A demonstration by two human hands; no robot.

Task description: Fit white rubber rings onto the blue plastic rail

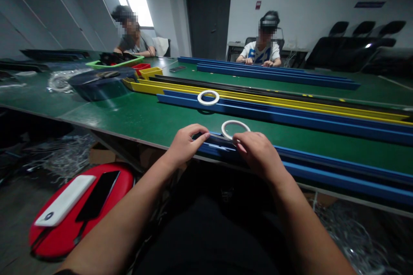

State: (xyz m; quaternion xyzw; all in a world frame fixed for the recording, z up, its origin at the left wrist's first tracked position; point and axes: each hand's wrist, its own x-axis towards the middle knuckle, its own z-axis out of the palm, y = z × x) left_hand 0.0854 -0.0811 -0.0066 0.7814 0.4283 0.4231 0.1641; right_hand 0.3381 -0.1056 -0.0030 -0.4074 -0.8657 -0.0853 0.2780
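A long blue channel strip [322, 174] lies along the table's near edge, and both hands are at its left end. My left hand [187, 144] is closed in a pinch, thumb against forefinger, at the strip's upper edge. Whatever lies between those fingertips is too small to make out. My right hand [260, 150] is also closed, fingertips pointing down to the strip; what they hold is hidden. Just behind the right fingertips is a white ring-shaped tape roll [226, 125], partly covered by them. Another white tape roll [208, 98] rests on a second blue channel strip [274, 114] farther back.
Yellow strips [290, 105] and more blue strips [274, 76] lie across the green table [135, 120]. A dark blue coil [103, 86] stands left. Two people [260, 53] sit opposite. A red stool [125, 178] bearing a phone [98, 195] and a white device [66, 200] is lower left.
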